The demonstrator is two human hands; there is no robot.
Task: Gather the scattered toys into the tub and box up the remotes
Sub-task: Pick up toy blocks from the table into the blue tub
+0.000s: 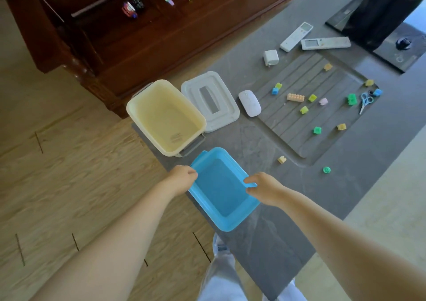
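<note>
Both hands grasp the blue tub's rim: left hand [183, 176] on its left edge, right hand [262, 188] on its right edge. Beneath them the grey table [265, 243] runs long, bare slab near the wrists. Just beyond the left hand sits the yellow box [143, 109], its lid [228, 114] alongside. Farther past the right hand lie two remotes [325, 43], then small toy blocks [295, 97] scattered over a grooved mat [288, 125]. The blue tub [221, 192] overhangs the table's near edge.
</note>
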